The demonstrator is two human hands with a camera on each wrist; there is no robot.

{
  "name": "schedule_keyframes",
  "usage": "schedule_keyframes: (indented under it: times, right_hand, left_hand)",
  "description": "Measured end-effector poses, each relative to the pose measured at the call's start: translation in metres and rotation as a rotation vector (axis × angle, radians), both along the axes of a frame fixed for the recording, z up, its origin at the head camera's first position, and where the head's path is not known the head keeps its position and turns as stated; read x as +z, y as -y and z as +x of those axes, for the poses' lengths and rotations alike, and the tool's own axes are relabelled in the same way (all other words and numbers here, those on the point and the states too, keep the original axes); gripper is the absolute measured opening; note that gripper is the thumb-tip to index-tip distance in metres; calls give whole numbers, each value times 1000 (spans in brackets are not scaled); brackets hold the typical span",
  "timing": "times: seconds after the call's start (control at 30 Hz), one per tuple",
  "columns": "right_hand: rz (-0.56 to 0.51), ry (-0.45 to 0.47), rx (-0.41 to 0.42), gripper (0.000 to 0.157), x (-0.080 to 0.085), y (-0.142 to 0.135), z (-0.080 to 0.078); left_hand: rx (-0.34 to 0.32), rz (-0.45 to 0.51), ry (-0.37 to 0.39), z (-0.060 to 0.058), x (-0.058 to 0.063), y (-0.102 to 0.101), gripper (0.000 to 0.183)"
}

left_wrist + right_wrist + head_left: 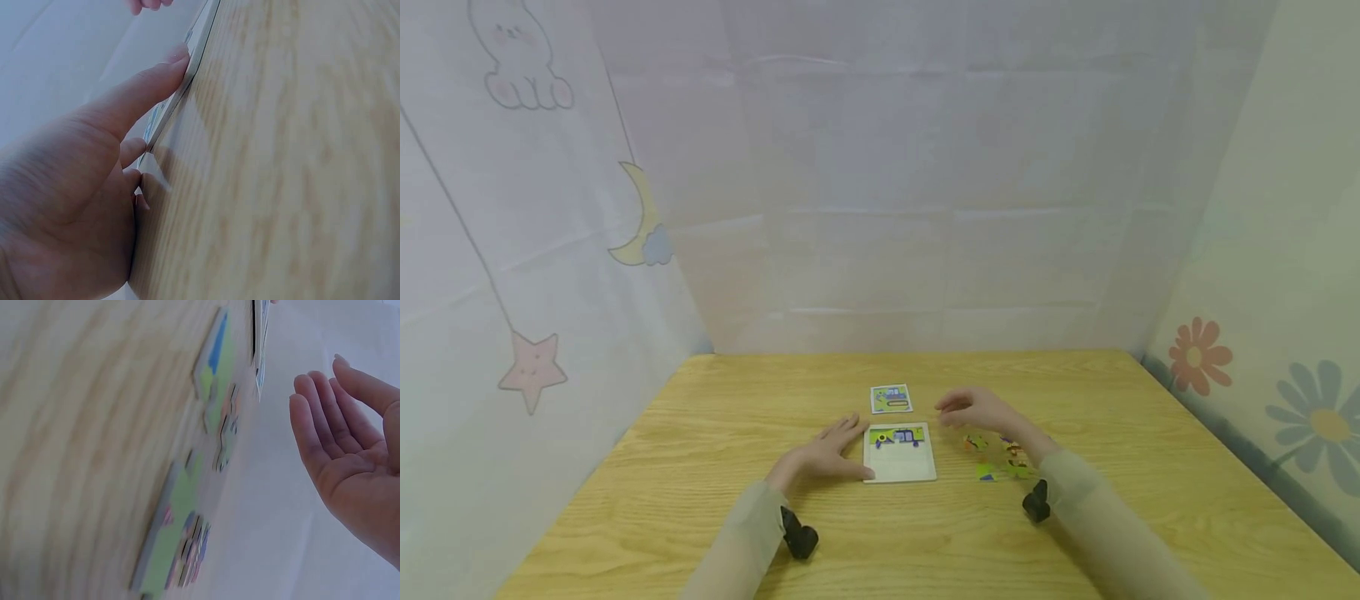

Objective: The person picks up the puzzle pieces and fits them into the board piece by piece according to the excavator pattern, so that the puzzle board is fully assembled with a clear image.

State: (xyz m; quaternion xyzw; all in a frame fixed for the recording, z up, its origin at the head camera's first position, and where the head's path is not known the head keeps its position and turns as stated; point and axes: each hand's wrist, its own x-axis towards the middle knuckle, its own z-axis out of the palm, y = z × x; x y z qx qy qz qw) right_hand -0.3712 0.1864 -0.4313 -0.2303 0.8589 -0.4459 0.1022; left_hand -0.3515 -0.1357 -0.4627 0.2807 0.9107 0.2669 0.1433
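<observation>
I'm watching left hand, fingers extended, touching puzzle tray at its left | right hand hovering empty, relaxed | tray lying nearer than picture card, loose pieces lying rightward

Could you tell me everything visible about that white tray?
The white tray is thin and squarish, with a rim; its material is unclear. Green and purple pieces line its far side; the rest is bare. It lies flat on the wooden table, and the thumb of the left hand touches its near left corner.
</observation>
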Motion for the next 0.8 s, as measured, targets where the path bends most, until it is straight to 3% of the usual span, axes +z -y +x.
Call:
schedule_keyframes:
  times: [0.2, 0.67, 0.8]
  right_hand:
    - [43, -69, -12, 40, -3, -10, 4]
    - [92, -109, -6, 41, -8, -38, 12]
    - [116, -105, -38, 42, -7, -42, 15]
  left_hand:
    - [5, -9, 5, -2, -2, 0, 89]
    - [0, -4, 19, -1, -3, -1, 89]
    - [-6, -8, 6, 1, -1, -2, 89]
